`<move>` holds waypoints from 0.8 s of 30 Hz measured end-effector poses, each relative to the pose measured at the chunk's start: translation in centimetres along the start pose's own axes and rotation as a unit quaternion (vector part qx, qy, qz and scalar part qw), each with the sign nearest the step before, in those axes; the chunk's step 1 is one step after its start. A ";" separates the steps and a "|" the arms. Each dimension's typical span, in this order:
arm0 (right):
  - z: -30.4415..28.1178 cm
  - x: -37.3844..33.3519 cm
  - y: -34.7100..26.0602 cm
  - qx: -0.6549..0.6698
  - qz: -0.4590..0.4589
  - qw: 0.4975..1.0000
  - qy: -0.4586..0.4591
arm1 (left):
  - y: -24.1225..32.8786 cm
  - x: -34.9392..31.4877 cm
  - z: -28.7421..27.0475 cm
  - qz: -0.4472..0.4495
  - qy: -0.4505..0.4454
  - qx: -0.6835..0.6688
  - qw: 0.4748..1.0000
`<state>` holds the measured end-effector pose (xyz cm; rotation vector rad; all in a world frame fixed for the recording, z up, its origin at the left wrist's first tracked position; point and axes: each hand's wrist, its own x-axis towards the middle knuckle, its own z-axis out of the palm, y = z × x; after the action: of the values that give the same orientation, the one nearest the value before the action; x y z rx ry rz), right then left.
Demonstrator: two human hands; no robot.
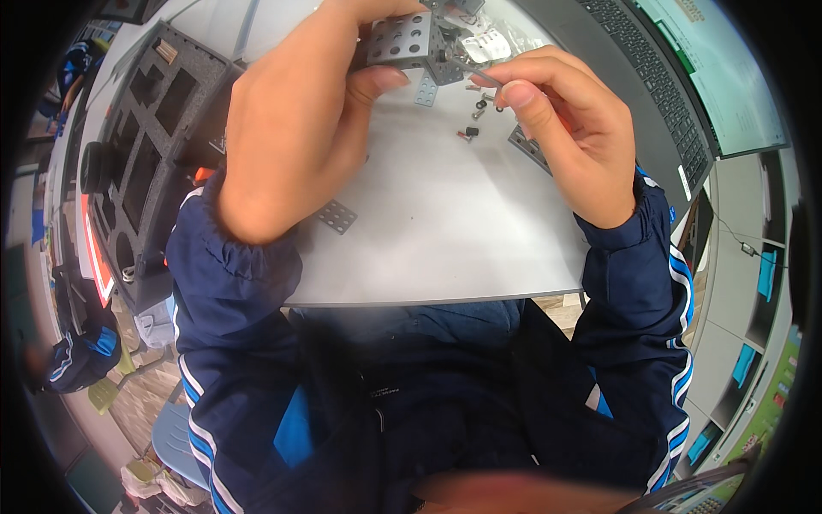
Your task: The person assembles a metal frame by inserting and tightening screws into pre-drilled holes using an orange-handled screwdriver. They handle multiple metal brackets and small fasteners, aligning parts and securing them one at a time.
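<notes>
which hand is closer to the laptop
Right. The right hand overlaps the edge of the laptop in this view; the left hand is well to its left, holding a metal part.

Head-worn fisheye, looking down
The left of two side-by-side cameras faces steeply down from close above the desk [445, 244], the wearer's dark jacket [445, 428] across the lower half and straight edges bowing toward the round black rim.

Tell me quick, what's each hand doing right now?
Left hand: closed, holding a gray metal piece with holes.
Right hand: closed, pinching a thin gray rod between thumb and finger.
</notes>
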<state>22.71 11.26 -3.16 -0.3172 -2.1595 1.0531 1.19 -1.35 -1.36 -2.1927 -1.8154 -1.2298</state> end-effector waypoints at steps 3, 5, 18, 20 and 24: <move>0.0 0.0 -0.1 -0.005 0.001 1.000 0.001 | 0.3 0.1 0.0 0.015 -0.010 -0.010 1.000; 0.0 0.0 -0.1 -0.007 -0.005 1.000 0.001 | 0.5 0.0 0.0 -0.011 -0.015 -0.024 1.000; -0.7 -0.1 0.0 -0.081 -0.058 0.995 -0.023 | 0.1 0.0 0.2 0.042 0.028 0.073 0.996; -0.6 -0.1 -0.1 -0.092 -0.057 0.994 -0.025 | 0.2 0.1 0.2 0.054 0.031 0.078 0.995; -0.9 -0.1 -0.3 -0.107 -0.050 0.992 -0.033 | 0.6 0.5 0.1 0.071 0.038 0.088 0.993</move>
<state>23.47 11.55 -2.58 -0.2735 -2.3281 0.7871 1.69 -1.10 -0.87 -2.1070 -1.6388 -1.0659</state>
